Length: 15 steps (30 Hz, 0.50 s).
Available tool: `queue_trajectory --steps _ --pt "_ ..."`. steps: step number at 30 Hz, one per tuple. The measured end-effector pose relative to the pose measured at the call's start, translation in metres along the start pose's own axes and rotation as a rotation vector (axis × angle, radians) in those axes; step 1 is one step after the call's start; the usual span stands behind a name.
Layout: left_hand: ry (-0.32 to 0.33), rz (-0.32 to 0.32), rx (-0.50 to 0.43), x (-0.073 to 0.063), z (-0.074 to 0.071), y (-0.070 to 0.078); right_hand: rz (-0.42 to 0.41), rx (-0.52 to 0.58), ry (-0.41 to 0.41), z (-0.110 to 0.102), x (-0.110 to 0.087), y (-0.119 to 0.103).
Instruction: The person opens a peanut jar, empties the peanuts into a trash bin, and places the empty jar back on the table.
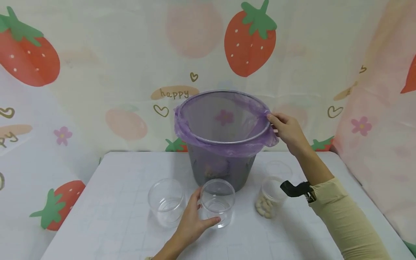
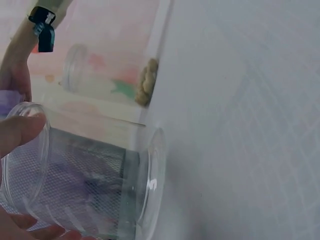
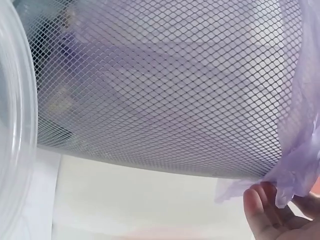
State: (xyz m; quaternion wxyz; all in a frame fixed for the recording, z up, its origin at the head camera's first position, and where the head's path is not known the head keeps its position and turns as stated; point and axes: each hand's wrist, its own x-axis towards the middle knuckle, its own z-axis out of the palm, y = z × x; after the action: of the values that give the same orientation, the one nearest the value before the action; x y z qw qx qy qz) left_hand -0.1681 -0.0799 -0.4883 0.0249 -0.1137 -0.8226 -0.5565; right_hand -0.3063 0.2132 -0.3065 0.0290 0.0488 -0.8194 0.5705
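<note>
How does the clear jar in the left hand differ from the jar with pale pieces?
The gripped jar looks empty, while the other jar has pale, rounded pieces at its bottom. The left hand curls round the gripped jar; no hand touches the other jar. Both are see-through.

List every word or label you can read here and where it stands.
"happy": backdrop, centre.
"ppy": backdrop's left side, cut off by the picture's edge.
Lettering on the backdrop's right side: too blurred to read.
Bin, bag, jars: no readable text.
</note>
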Motion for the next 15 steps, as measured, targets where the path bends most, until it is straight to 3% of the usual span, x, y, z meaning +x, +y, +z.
queue_trajectory --steps 7,15 --pt "0.009 -0.008 0.062 0.001 -0.002 0.008 0.008 0.008 0.001 -0.002 -0.002 0.003" --pt "0.019 0.035 0.066 0.000 -0.006 0.022 -0.059 0.024 -0.029 -0.014 -0.015 0.010"
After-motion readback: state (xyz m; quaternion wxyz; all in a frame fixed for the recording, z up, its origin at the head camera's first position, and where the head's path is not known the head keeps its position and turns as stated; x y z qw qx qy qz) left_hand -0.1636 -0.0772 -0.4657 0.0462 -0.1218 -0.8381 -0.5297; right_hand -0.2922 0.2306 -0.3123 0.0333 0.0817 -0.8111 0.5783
